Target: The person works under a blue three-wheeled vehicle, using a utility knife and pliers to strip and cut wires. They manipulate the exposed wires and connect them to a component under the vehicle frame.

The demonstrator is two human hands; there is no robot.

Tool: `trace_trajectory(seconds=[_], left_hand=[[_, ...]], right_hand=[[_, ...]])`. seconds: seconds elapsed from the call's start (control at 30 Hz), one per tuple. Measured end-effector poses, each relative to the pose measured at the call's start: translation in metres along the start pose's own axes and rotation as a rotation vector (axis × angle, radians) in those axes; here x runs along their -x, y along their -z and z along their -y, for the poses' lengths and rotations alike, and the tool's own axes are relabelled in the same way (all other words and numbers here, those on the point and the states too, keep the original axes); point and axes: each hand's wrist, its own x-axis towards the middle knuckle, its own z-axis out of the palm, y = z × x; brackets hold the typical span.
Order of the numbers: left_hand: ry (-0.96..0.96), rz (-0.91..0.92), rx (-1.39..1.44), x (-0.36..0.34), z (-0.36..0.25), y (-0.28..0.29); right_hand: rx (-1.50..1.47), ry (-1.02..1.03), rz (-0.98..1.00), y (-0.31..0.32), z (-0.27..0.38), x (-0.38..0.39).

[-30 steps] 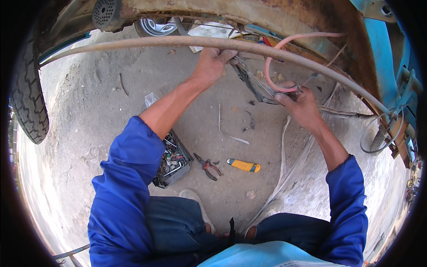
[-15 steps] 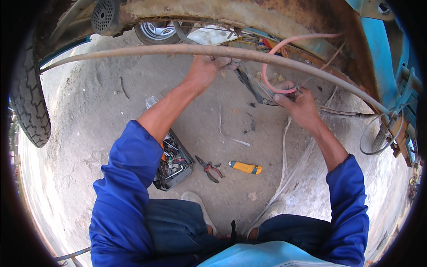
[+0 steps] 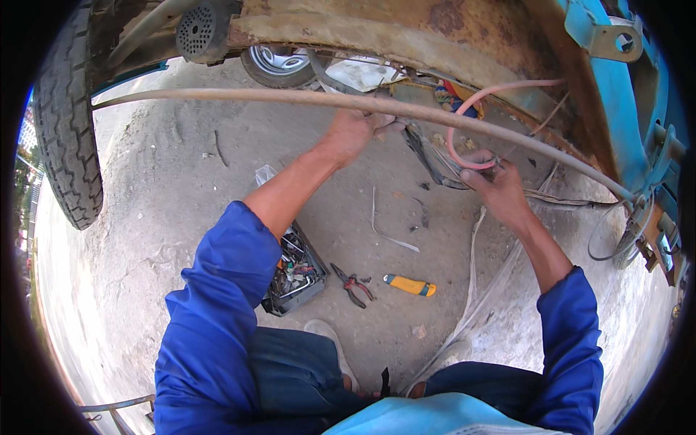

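Observation:
My left hand [image 3: 350,138] reaches up to the rusty rod [image 3: 290,96], its fingers closed together on the upper end of a dark bundle of wires [image 3: 426,159]. The bundle, partly wrapped in black, slants down toward my right hand [image 3: 500,190]. That hand is closed around the lower end of a curved pink hose [image 3: 451,138], thumb and fingers pressed together. The hose arches up and over to the rusty panel at right. My fingertips partly hide what lies in each grip.
On the ground lie red-handled pliers [image 3: 352,286], a yellow utility knife [image 3: 409,285] and a black box [image 3: 304,293] full of small tools and parts. Pale strips [image 3: 471,268] run to my feet. A tyre [image 3: 69,138] stands left; a blue frame [image 3: 620,101] rises right.
The whole view has shifted slightly, so the scene sits a little lower and further right. Both hands keep their grips, with little movement of their own.

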Motion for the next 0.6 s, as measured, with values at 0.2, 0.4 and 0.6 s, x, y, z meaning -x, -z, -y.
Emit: trace_trajectory(seconds=[0.2, 0.4, 0.6], left_hand=[[-0.006, 0.018, -0.003, 0.001, -0.004, -0.002], [-0.052, -0.125, 0.025, 0.0, -0.007, -0.006], [-0.035, -0.11, 0.036, 0.003, -0.013, -0.004]], right_hand=[[0.056, 0.004, -0.021, 0.001, -0.007, -0.001], [0.088, -0.053, -0.021, 0.002, -0.007, 0.0], [0.028, -0.045, -0.016, -0.001, -0.001, 0.002]])
